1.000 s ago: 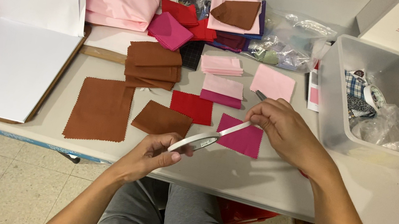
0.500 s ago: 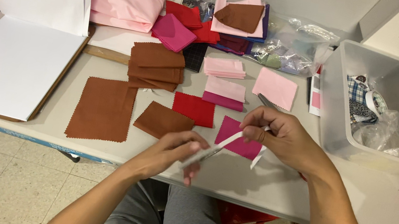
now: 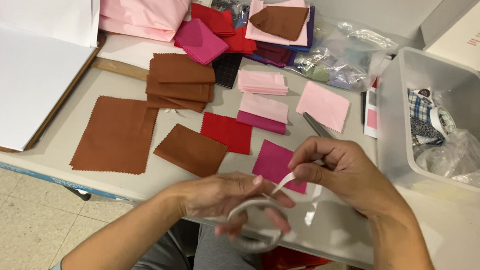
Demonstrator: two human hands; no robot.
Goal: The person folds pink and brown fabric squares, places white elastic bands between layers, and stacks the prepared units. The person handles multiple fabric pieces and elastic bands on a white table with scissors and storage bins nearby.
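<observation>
Nearest you, your left hand (image 3: 224, 195) cradles a roll of white tape (image 3: 255, 224) at the front edge of the surface (image 3: 454, 243), its fingers curled around the ring. It is blurred, so I cannot tell how tightly they grip. Keep that hand low and steady so the roll turns rather than wanders.

Just above it, your right hand (image 3: 343, 174) has thumb and forefinger pinched together on the free strip of tape (image 3: 285, 184). My advice: draw it in line with the roll, not sideways, or it may twist and stick to itself.

Just beyond lies the magenta fabric square (image 3: 277, 163), with the red square (image 3: 226, 131) and brown swatch (image 3: 191, 150) beside it. Farther back sit the brown fabric stack (image 3: 181, 81), the pink squares (image 3: 323, 105) and, to your right, the clear plastic bin (image 3: 448, 116).
</observation>
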